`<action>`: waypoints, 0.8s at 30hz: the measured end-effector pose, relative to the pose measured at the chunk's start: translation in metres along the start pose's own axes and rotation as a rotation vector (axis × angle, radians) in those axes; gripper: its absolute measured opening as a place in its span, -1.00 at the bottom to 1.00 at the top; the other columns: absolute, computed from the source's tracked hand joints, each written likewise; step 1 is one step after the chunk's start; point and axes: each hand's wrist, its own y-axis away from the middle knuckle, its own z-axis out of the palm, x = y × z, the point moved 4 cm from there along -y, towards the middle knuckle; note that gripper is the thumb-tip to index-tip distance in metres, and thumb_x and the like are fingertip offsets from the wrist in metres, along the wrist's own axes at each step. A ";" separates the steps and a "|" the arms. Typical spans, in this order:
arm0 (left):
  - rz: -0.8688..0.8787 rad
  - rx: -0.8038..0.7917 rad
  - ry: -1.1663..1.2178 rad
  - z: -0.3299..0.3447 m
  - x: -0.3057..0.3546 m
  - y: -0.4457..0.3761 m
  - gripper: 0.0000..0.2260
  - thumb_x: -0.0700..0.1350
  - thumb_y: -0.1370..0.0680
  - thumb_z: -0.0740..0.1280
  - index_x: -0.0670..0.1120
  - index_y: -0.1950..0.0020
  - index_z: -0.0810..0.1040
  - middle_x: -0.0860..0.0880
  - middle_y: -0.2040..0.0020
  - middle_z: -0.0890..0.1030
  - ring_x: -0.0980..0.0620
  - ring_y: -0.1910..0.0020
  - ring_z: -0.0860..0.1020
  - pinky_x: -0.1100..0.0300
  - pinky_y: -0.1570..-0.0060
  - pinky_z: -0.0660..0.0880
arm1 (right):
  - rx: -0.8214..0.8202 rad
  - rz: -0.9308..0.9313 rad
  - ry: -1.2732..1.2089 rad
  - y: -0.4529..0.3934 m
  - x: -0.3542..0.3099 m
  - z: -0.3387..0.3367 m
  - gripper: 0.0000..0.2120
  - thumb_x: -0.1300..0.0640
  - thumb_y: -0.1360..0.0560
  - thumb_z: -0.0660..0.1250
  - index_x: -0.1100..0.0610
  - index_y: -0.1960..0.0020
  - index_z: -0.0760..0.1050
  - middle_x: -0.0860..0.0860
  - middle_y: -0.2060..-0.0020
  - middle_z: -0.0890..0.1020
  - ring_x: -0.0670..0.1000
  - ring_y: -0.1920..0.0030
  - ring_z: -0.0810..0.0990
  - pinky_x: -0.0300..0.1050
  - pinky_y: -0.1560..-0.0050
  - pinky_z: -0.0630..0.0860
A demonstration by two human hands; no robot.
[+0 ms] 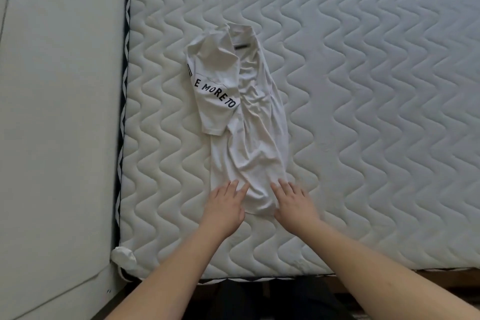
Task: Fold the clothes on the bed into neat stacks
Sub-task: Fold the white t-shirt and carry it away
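Observation:
A white T-shirt (249, 122) lies on the quilted mattress (363, 86), folded lengthwise into a narrow strip with its collar at the far end. A sleeve with black lettering is folded over on its left side. My left hand (224, 206) rests flat with straight fingers on the near left corner of the hem. My right hand (293, 202) lies flat on the near right corner of the hem. Neither hand grips the cloth.
A small crumpled white piece of cloth (124, 258) sits at the mattress's near left corner. A pale padded surface (59, 112) runs along the left side of the bed. The mattress's near edge (259, 277) is just below my forearms.

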 end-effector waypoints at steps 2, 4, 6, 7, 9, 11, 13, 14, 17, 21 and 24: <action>0.005 -0.070 -0.008 0.024 -0.002 -0.014 -0.42 0.01 -0.60 0.11 0.04 -0.61 0.02 -0.10 -0.59 0.12 -0.09 -0.54 0.13 0.02 -0.46 0.10 | -0.042 0.018 -0.039 -0.011 0.008 0.019 -0.37 -0.04 -0.60 0.12 0.02 -0.59 -0.06 0.06 -0.59 0.01 0.12 -0.54 0.08 0.06 -0.49 0.09; -0.009 -0.133 -0.002 0.043 -0.005 -0.023 -0.42 -0.01 -0.59 0.12 0.05 -0.60 0.03 -0.11 -0.59 0.12 -0.10 -0.54 0.14 0.01 -0.46 0.12 | -0.098 0.055 -0.101 -0.021 0.016 0.035 -0.35 -0.08 -0.60 0.13 0.01 -0.59 -0.06 0.06 -0.58 0.02 0.14 -0.53 0.12 0.08 -0.47 0.14; -0.018 -0.199 0.015 0.058 -0.007 -0.031 -0.41 -0.03 -0.59 0.13 0.09 -0.61 0.01 -0.12 -0.60 0.08 -0.12 -0.53 0.14 -0.02 -0.45 0.13 | -0.168 0.089 -0.165 -0.032 0.024 0.049 -0.35 -0.12 -0.60 0.14 -0.04 -0.59 -0.06 0.06 -0.58 0.00 0.16 -0.53 0.12 0.11 -0.46 0.17; -0.013 -0.241 0.029 0.065 -0.007 -0.035 -0.39 -0.04 -0.59 0.14 0.11 -0.61 -0.01 -0.12 -0.61 0.05 -0.13 -0.53 0.13 -0.04 -0.46 0.15 | -0.188 0.098 -0.198 -0.037 0.028 0.055 -0.35 -0.12 -0.59 0.15 -0.06 -0.59 -0.05 0.06 -0.58 0.00 0.16 -0.53 0.12 0.12 -0.45 0.18; -0.011 -0.325 0.085 0.076 -0.004 -0.041 -0.36 -0.03 -0.59 0.17 0.14 -0.61 -0.06 -0.10 -0.62 -0.03 -0.14 -0.54 0.14 -0.04 -0.46 0.18 | -0.173 0.155 -0.365 -0.048 0.035 0.064 -0.30 -0.11 -0.57 0.22 -0.02 -0.59 -0.02 0.10 -0.56 0.10 0.17 -0.50 0.20 0.11 -0.43 0.24; -0.014 -0.375 0.148 0.083 0.000 -0.047 -0.34 0.02 -0.59 0.19 0.15 -0.61 -0.09 -0.07 -0.63 -0.07 -0.12 -0.54 0.15 0.01 -0.46 0.19 | -0.113 0.276 -0.600 -0.059 0.043 0.070 -0.22 -0.07 -0.52 0.33 0.08 -0.58 -0.01 0.15 -0.49 0.23 0.19 -0.44 0.30 0.10 -0.39 0.31; -0.030 -0.407 0.213 0.085 0.002 -0.049 -0.34 0.05 -0.60 0.20 0.13 -0.61 -0.09 -0.05 -0.63 -0.09 -0.11 -0.55 0.16 0.03 -0.46 0.19 | -0.083 0.358 -0.658 -0.066 0.045 0.073 -0.21 -0.05 -0.50 0.39 0.13 -0.56 0.04 0.17 -0.45 0.26 0.23 -0.41 0.32 0.11 -0.38 0.32; -0.046 -0.415 0.259 0.085 0.003 -0.050 -0.35 0.05 -0.61 0.20 0.11 -0.62 -0.07 -0.05 -0.63 -0.10 -0.12 -0.55 0.16 0.04 -0.47 0.19 | -0.071 0.382 -0.666 -0.070 0.045 0.074 -0.27 -0.03 -0.50 0.39 0.14 -0.52 0.13 0.18 -0.40 0.32 0.24 -0.37 0.35 0.12 -0.35 0.35; -0.113 -0.387 0.477 0.079 0.009 -0.054 -0.44 0.06 -0.66 0.16 0.02 -0.62 0.04 -0.07 -0.63 -0.06 -0.08 -0.58 0.08 0.09 -0.50 0.09 | -0.017 0.409 -0.828 -0.074 0.043 0.068 -0.69 0.02 -0.55 0.31 0.20 -0.18 0.44 0.16 -0.05 0.57 0.22 -0.10 0.56 0.08 -0.05 0.52; -0.239 -0.321 0.927 0.060 0.021 -0.055 -0.53 0.13 -0.68 0.05 -0.05 -0.54 0.29 -0.08 -0.55 0.28 0.02 -0.52 0.23 0.24 -0.42 0.10 | 0.026 0.322 -0.928 -0.064 0.031 0.046 -0.78 0.06 -0.59 0.26 0.16 -0.15 0.52 0.09 0.02 0.64 0.08 0.07 0.59 -0.06 0.10 0.49; -0.366 -0.330 1.470 0.049 0.035 -0.050 -0.43 0.32 -0.62 -0.05 0.06 -0.47 0.41 0.06 -0.40 0.50 0.09 -0.37 0.45 0.06 -0.43 0.30 | 0.078 0.165 -1.018 -0.049 0.018 0.018 -0.83 0.09 -0.58 0.31 0.12 -0.10 0.60 0.01 0.10 0.67 0.03 0.09 0.63 -0.02 0.05 0.56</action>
